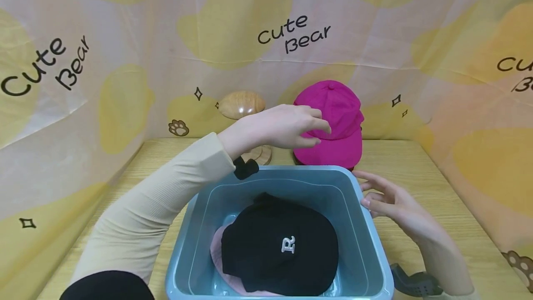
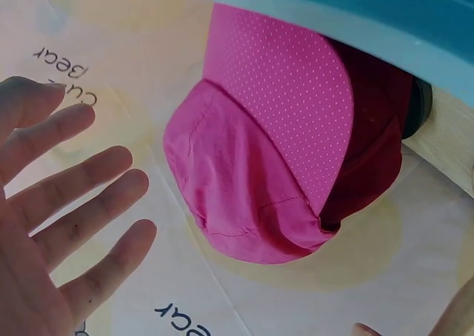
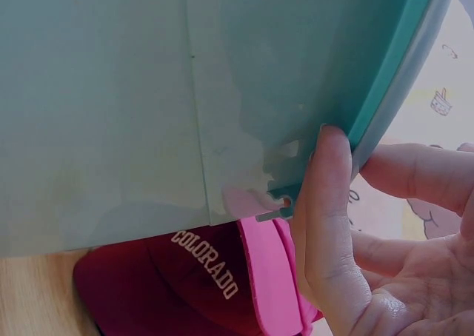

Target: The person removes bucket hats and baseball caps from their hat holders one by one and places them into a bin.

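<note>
My left hand (image 1: pixel 300 126) hovers with fingers loosely spread in front of a magenta baseball cap (image 1: pixel 329 110), holding nothing. In the left wrist view, a gap separates the left fingers (image 2: pixel 81 195) from the magenta cap (image 2: pixel 244 173). My right hand (image 1: pixel 389 203) holds the back right corner of a blue plastic basin (image 1: pixel 368 235), thumb and index finger at its rim. A black cap (image 1: pixel 275 249) with a white letter R lies inside the basin, on top of something pink (image 1: pixel 217 249), mostly hidden. The right wrist view shows COLORADO lettering on the magenta cap (image 3: pixel 163 284).
Behind my left forearm stands an oval wooden knob (image 1: pixel 241 104) above a round wooden base (image 1: pixel 262 154). The basin rests on a wooden table (image 1: pixel 416 175) backed by a patterned cloth (image 1: pixel 233 22). A black rounded thing (image 1: pixel 106 286) shows at the lower left edge.
</note>
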`<action>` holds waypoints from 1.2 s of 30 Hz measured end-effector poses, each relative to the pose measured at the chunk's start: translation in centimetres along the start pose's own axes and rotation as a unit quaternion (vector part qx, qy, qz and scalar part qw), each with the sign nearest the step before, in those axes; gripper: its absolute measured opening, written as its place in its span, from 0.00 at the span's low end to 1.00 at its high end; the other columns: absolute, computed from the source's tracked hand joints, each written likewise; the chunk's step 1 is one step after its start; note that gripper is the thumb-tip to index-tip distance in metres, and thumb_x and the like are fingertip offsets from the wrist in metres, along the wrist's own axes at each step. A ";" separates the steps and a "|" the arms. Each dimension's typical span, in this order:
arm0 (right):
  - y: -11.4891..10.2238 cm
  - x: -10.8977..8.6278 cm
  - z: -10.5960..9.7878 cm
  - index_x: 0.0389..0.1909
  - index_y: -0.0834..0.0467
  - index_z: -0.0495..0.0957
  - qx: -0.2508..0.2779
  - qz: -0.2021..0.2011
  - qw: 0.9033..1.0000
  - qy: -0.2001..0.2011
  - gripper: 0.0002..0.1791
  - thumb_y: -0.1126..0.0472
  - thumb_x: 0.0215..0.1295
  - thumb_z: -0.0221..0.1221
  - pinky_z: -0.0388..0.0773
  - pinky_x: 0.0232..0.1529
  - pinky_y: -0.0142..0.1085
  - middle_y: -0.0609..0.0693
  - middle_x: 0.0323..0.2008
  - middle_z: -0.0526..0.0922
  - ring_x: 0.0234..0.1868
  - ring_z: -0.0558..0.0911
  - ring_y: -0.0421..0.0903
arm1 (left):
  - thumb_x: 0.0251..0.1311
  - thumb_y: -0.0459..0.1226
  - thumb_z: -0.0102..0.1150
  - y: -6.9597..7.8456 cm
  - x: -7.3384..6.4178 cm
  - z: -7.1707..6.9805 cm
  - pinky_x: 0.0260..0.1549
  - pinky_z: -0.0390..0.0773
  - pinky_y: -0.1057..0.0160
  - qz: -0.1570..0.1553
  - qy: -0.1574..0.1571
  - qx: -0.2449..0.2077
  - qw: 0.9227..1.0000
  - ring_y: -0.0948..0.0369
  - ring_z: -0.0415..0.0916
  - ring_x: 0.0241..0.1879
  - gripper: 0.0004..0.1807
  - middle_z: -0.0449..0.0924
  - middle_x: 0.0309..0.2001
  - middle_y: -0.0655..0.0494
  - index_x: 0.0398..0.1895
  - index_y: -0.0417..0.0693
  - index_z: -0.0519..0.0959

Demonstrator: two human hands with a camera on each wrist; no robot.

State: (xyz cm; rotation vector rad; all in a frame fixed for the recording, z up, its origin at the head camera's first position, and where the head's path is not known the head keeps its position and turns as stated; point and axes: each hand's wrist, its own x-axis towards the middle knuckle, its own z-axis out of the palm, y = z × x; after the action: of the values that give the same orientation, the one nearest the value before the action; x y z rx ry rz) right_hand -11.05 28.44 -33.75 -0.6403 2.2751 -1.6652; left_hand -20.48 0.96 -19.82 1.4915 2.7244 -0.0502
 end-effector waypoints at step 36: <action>0.1 -0.1 -0.2 0.71 0.58 0.57 0.003 0.008 1.000 0.006 0.30 0.67 0.69 0.51 0.82 0.41 0.40 0.49 0.48 0.76 0.39 0.84 0.48 | 0.67 0.42 0.47 -3.5 7.6 -2.0 0.47 0.74 0.62 -0.073 0.132 -0.007 0.988 0.63 0.74 0.47 0.19 0.75 0.53 0.59 0.60 0.59 0.74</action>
State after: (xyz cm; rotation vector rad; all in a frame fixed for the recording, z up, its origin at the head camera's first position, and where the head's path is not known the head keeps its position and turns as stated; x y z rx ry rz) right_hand -11.05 28.73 -33.78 -0.6109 2.2772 -1.6731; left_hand -27.54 5.56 -18.18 1.3810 3.0303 0.1753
